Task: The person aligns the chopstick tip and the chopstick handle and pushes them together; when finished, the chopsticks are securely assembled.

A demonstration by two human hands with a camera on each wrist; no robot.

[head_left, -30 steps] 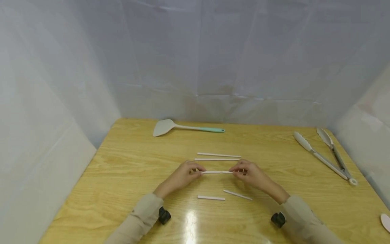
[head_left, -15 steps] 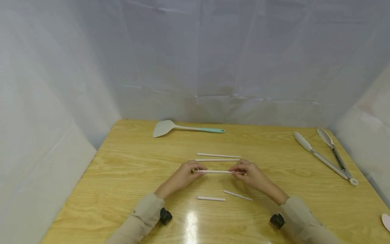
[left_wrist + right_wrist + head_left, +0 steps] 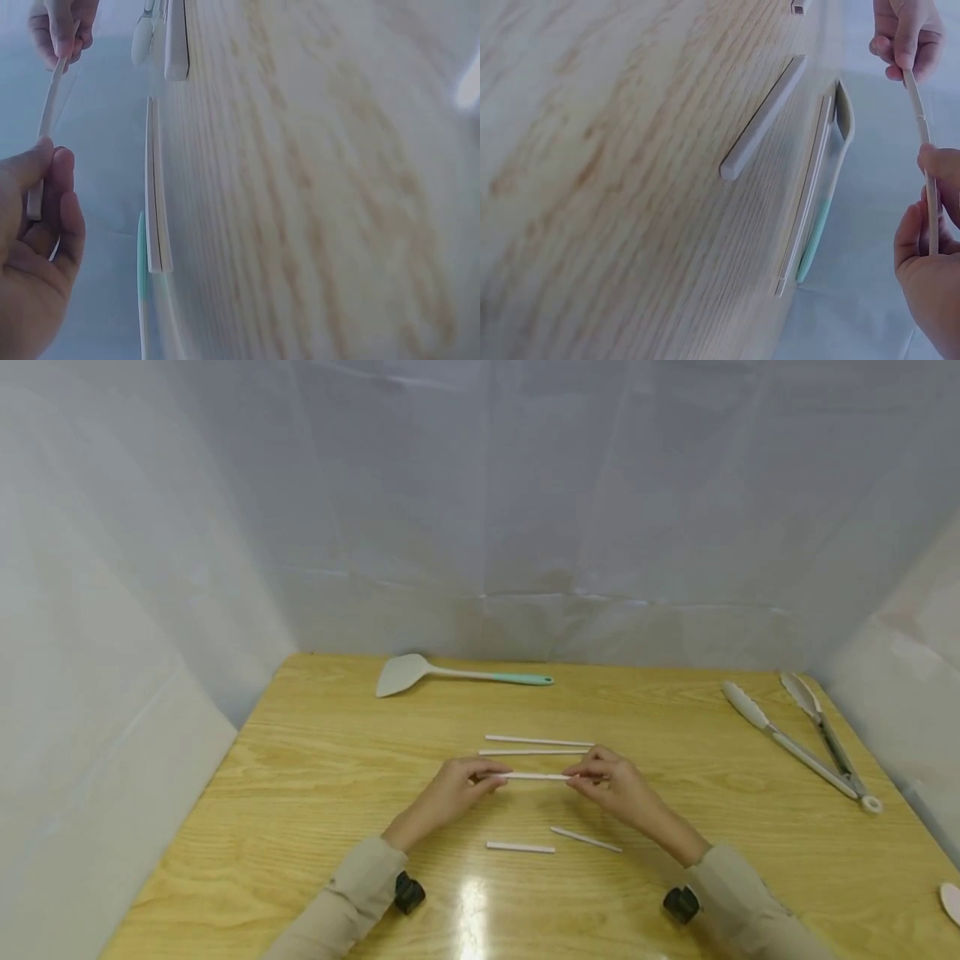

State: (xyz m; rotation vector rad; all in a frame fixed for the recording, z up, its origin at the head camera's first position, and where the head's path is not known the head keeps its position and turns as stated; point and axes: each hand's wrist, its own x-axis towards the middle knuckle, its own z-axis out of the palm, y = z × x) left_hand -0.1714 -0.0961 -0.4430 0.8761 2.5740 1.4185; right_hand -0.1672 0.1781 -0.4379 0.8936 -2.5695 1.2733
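A thin white stick is held level between both hands, above the table; a small joint shows along it in the right wrist view. The left hand pinches its left part between thumb and fingers. Its right part is pinched by the right hand. Just beyond the hands lie two long white sticks, one farther and one nearer. Closer to the person are two shorter pieces, a left one and a slanted right one.
A spatula with a green handle lies near the back edge of the wooden table. Open tongs lie at the right, and part of a pale pink object shows at the right edge. Pale sheeting surrounds the table.
The held stick has risen slightly in the head view. Both hands keep their pinch, with small shifts of the fingers along it. The things lying on the table have stayed put.
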